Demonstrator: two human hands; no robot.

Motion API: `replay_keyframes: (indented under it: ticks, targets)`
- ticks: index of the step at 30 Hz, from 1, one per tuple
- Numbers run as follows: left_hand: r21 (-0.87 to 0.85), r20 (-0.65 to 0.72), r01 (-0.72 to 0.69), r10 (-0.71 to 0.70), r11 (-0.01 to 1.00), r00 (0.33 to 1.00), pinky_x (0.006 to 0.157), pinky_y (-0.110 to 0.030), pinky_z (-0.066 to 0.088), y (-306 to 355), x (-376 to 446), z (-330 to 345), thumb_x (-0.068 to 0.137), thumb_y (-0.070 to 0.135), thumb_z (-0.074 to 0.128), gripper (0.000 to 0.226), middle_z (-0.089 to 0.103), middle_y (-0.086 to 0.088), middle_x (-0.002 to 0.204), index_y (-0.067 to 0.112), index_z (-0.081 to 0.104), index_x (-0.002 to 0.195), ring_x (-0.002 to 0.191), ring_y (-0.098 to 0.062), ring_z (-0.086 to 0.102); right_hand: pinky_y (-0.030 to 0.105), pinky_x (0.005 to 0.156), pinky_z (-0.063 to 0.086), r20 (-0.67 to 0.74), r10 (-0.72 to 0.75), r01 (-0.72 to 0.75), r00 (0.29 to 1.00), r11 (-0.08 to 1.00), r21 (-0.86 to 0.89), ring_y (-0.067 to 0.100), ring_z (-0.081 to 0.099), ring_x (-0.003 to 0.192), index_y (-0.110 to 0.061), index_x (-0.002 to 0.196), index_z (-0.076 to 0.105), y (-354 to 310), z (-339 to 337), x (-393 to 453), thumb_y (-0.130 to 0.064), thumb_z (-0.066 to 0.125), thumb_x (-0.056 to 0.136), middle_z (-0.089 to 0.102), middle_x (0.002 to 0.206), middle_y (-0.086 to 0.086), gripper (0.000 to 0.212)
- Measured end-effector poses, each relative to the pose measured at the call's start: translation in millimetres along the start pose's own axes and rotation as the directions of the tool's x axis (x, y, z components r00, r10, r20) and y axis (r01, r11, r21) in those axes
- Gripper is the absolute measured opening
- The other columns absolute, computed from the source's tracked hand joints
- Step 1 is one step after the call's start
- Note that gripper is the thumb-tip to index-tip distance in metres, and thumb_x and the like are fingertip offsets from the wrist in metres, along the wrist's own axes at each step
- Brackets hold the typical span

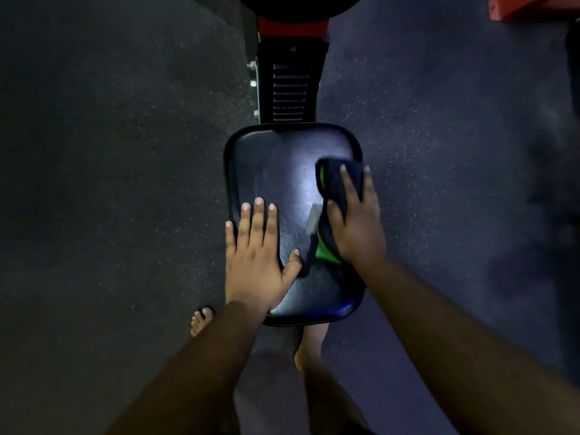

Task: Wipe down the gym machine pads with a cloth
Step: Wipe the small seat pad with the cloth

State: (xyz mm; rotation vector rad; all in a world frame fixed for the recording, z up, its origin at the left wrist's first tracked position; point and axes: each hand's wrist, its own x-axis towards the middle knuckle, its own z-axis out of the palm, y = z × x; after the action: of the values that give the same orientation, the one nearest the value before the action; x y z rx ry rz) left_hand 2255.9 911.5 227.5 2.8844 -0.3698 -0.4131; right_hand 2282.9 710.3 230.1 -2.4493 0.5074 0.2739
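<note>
A black padded seat (282, 171) of a gym machine fills the centre of the view, glossy under the light. My left hand (257, 255) lies flat on its near left part, fingers spread, holding nothing. My right hand (354, 221) presses a dark cloth with a green edge (329, 180) onto the right side of the pad, fingers over the cloth. The cloth trails down under my palm towards the pad's middle.
The machine's black slotted post (290, 89) with a red part (292, 28) rises beyond the seat. Dark speckled rubber floor (110, 183) surrounds it. My bare feet (201, 320) stand below the pad. A red frame piece (530, 7) sits at the top right.
</note>
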Motion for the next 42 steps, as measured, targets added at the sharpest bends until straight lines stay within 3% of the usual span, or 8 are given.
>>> replay_keyframes:
  ticks: [4, 9, 12, 18, 27, 33, 39, 42]
  targets:
    - [-0.022, -0.012, -0.013, 0.013, 1.000, 1.000, 0.127, -0.055, 0.005, -1.7, 0.6, 1.2, 0.095, 0.059, 0.033, 0.086, 0.000, -0.009, 0.172, 0.012, 0.011, 0.164, 0.159, -0.027, -0.007, 0.060, 0.117, 0.030, -0.003, 0.028, -0.028, 1.000, 0.992, -0.126, 0.037, 0.004, 0.155, -0.043, 0.160, 0.009, -19.5, -3.3, 73.9, -0.051, 0.036, 0.103, -0.003, 0.171, -0.001, 0.063]
    - [-0.129, -0.007, -0.001, 0.000, 0.992, 1.000, 0.127, -0.055, 0.007, -4.1, -0.6, -1.3, 0.096, 0.052, 0.032, 0.081, 0.003, -0.008, 0.172, 0.011, 0.013, 0.163, 0.159, -0.023, -0.004, 0.064, 0.122, 0.012, 0.052, -0.121, 0.132, 0.991, 0.913, -0.385, 0.032, -0.006, 0.157, -0.040, 0.162, 0.007, -11.6, 13.1, -60.1, -0.058, 0.023, 0.101, -0.002, 0.172, -0.002, 0.065]
    - [-0.155, -0.005, -0.006, 0.006, 0.988, 1.000, 0.127, -0.054, 0.008, -4.9, -4.2, -0.2, 0.097, 0.050, 0.028, 0.079, 0.003, -0.008, 0.172, 0.010, 0.013, 0.163, 0.159, -0.022, -0.003, 0.068, 0.121, 0.007, 0.160, -0.085, 0.141, 0.983, 0.913, -0.382, 0.031, -0.015, 0.156, -0.045, 0.160, 0.003, -8.4, 8.1, -58.9, -0.060, 0.023, 0.100, -0.006, 0.171, -0.005, 0.065]
    - [-0.177, -0.029, -0.018, 0.013, 0.984, 1.000, 0.128, -0.052, 0.006, -7.5, -2.1, 4.9, 0.097, 0.051, 0.027, 0.081, 0.002, -0.008, 0.172, 0.009, 0.007, 0.163, 0.159, -0.022, -0.004, 0.072, 0.118, 0.002, 0.078, -0.070, 0.095, 0.995, 0.911, -0.401, 0.032, -0.014, 0.156, -0.045, 0.160, 0.004, -54.1, 7.2, 79.8, -0.054, 0.027, 0.103, -0.006, 0.171, -0.005, 0.062]
    - [-0.619, -0.048, -0.015, -0.019, 0.785, 0.999, 0.129, -0.047, -0.001, -20.0, -12.1, -7.8, 0.105, 0.054, 0.022, 0.072, -0.008, 0.003, 0.172, 0.019, -0.005, 0.162, 0.158, -0.012, -0.008, 0.067, 0.120, -0.004, 0.234, -0.142, 0.243, 0.962, 0.834, -0.495, 0.025, -0.016, 0.156, -0.048, 0.159, -0.005, -35.8, 13.0, -34.9, -0.065, 0.015, 0.098, -0.010, 0.171, -0.007, 0.066]
    - [-0.622, -0.005, -0.039, 0.046, 0.782, 0.999, 0.128, -0.040, -0.006, -40.4, -7.3, -7.7, 0.101, 0.067, 0.017, 0.075, -0.007, 0.007, 0.172, 0.027, -0.012, 0.158, 0.157, -0.004, -0.008, 0.072, 0.117, -0.002, 0.103, -0.148, 0.179, 0.984, 0.874, -0.452, 0.032, -0.012, 0.156, -0.044, 0.160, 0.007, -109.3, 42.0, 81.7, -0.056, 0.029, 0.101, -0.002, 0.171, -0.004, 0.064]
    - [-0.707, 0.014, 0.081, -0.101, 0.703, 0.995, 0.129, -0.044, 0.001, -55.2, -31.4, -12.3, 0.103, 0.059, 0.025, 0.073, -0.013, 0.020, 0.167, 0.029, -0.008, 0.160, 0.156, -0.001, -0.006, 0.066, 0.121, 0.000, 0.333, -0.370, 0.491, 0.867, 0.749, -0.445, 0.025, -0.011, 0.157, -0.045, 0.160, 0.006, -90.3, 45.1, -33.3, -0.056, 0.027, 0.097, -0.002, 0.171, -0.007, 0.067]
    - [-0.679, 0.027, 0.068, -0.068, 0.731, 0.997, 0.129, -0.045, 0.001, -63.8, -39.8, -10.7, 0.103, 0.060, 0.025, 0.071, -0.014, 0.020, 0.167, 0.032, -0.011, 0.158, 0.156, -0.002, -0.008, 0.068, 0.119, -0.003, 0.323, -0.365, 0.481, 0.873, 0.754, -0.448, 0.025, -0.011, 0.157, -0.050, 0.158, 0.010, -98.1, 46.6, 5.3, -0.061, 0.034, 0.095, 0.000, 0.171, -0.008, 0.068]
